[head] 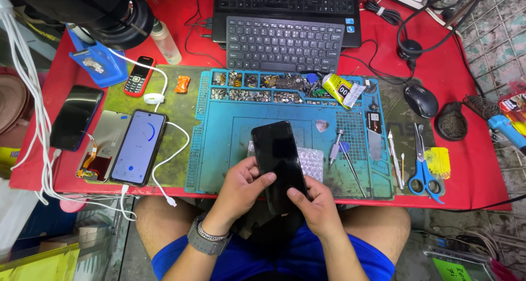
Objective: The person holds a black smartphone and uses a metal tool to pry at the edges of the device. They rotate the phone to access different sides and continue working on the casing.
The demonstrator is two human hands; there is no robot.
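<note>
Black phone (276, 155): held at lower centre of the frame, above the blue mat (219, 149), its dark glass facing up.
Long axis: it ran from the bottom of the frame upward, leaning slightly to the upper left; the top end pointed toward the keyboard (285, 44).
Left hand (241, 188): its grip was clamped on the phone's left edge, thumb laid across the glass.
Right hand (318, 204): its grip was closed on the phone's lower right corner, thumb on the screen.
Phones counted: four smartphone-shaped pieces in all, namely the held one, a lit phone (138, 147) on a white cable at left, a bare screen panel (101, 144) beside it and a dark phone (75, 116) farther left; plus one small red keypad phone (137, 75) at upper left.
Tools on the desk (471, 166): one pair of blue-handled scissors (423, 168), one mouse (421, 100), one glue tube (338, 89).
</note>
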